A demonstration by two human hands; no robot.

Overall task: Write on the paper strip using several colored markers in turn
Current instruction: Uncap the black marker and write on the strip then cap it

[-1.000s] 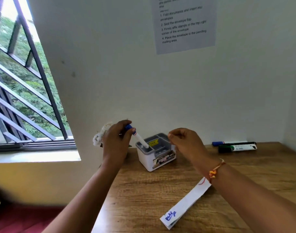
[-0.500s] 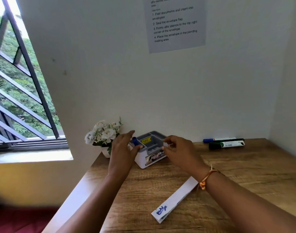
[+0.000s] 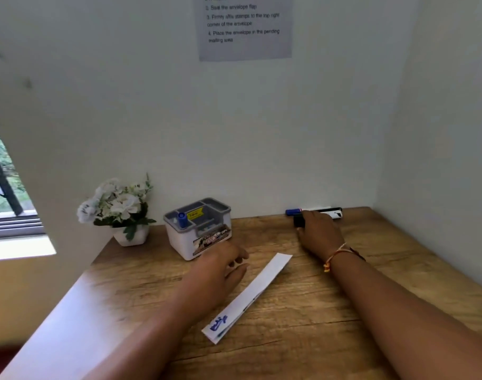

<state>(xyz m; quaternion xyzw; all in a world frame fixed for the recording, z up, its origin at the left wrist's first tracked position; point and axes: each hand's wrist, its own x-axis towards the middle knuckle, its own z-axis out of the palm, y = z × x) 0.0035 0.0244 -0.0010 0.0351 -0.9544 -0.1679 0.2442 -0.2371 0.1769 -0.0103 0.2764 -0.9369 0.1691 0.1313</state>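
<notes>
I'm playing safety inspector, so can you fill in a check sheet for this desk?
Surface: brown wooden desk.
Job's things: long white paper strip, blue scribble at its near end; blue-capped marker standing in white-and-grey plastic organiser box; two more markers lying by the wall.
Clutter: white flowers in a small pot.
Hands: left hand hovers beside the strip, holding nothing; right hand rests on the wall-side markers, grip hidden.
Cables: nothing seen.
Surroundings: printed paper sheet on white wall; window at left.

Your white paper strip (image 3: 257, 287) slants from 7 to 1 o'clock, with blue writing at its near end. One blue-capped marker (image 3: 181, 219) stands at 11 o'clock; other markers (image 3: 293, 212) lie at 1 o'clock.
</notes>
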